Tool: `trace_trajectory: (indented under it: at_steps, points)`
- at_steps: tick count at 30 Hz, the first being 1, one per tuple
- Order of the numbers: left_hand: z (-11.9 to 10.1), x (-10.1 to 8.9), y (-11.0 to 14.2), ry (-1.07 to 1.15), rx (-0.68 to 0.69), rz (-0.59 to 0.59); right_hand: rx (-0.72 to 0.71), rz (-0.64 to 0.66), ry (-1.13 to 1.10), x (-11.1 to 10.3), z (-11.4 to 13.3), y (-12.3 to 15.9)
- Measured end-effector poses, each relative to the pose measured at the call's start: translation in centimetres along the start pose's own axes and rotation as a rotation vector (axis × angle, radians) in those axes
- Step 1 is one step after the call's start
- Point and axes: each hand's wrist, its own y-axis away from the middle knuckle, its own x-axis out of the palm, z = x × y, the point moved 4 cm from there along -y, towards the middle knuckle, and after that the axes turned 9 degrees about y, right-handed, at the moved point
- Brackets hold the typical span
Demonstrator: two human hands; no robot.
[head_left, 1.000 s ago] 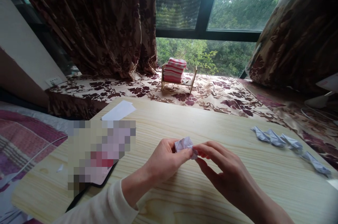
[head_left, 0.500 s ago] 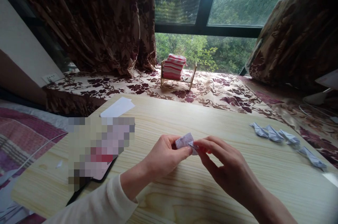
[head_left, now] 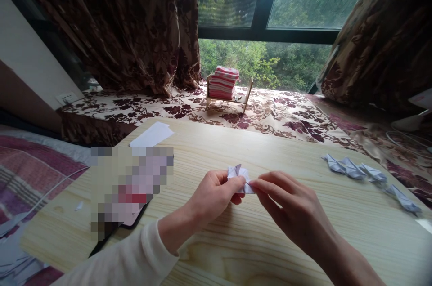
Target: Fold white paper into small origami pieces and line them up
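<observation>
A small folded piece of white paper (head_left: 241, 172) is held over the wooden table, with a pointed flap standing up at its top edge. My left hand (head_left: 216, 194) pinches it from the left, thumb lying across the front and fingers behind. On its right edge, the thumb and forefinger of my right hand (head_left: 286, 198) are closed together. Part of the paper is hidden by my fingers. Along the table's right side lies a row of several folded paper pieces (head_left: 354, 169) with pointed ends.
White paper strips (head_left: 151, 135) lie at the table's (head_left: 202, 146) far left. Nearer is a dark-edged device (head_left: 135, 221), mostly blurred out. A paper scrap (head_left: 78, 206) rests by the left edge. Beyond, a small wooden rack (head_left: 248, 95) holds striped cloth (head_left: 222, 83) on the window ledge.
The paper has been turned or refolded in my fingers, and its pointed flap now stands up. My left thumb has shifted over its front. The whole view has moved slightly.
</observation>
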Motion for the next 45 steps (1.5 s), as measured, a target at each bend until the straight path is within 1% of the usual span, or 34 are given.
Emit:
trace_trajectory:
  at_steps: [4,7,11,15,19,23,28,33,39,45]
  points:
    - [0.4,-0.1,-0.1,0.024,-0.033,-0.033,-0.055,0.0,0.065,-0.2,0.3,-0.2]
    - [0.4,-0.1,-0.3,0.023,-0.016,-0.03,-0.078,-0.006,0.095,-0.3,0.5,-0.3]
    - [0.3,-0.1,-0.2,0.007,0.032,-0.014,-0.068,-0.008,0.086,-0.3,0.5,-0.3]
    - [0.3,-0.1,-0.1,0.001,0.051,-0.017,-0.045,0.004,0.09,-0.2,0.5,-0.4]
    - [0.4,0.1,0.0,0.012,0.039,-0.022,-0.032,-0.004,0.098,-0.2,0.6,-0.5]
    - [0.4,0.2,0.0,0.07,0.019,-0.049,-0.029,-0.031,0.095,-0.2,0.7,-0.5]
    - [0.4,0.3,0.0,0.156,0.03,-0.085,-0.005,-0.045,0.126,-0.2,0.7,-0.5]
    - [0.6,0.4,-0.1,0.167,0.038,-0.055,0.053,-0.037,0.089,0.1,0.4,-0.3]
    - [0.8,0.4,-0.2,0.109,0.092,-0.003,0.141,-0.029,-0.021,0.6,0.2,-0.1]
    - [0.4,0.6,0.2,0.01,0.145,-0.001,0.196,0.015,-0.046,0.8,0.2,-0.2]
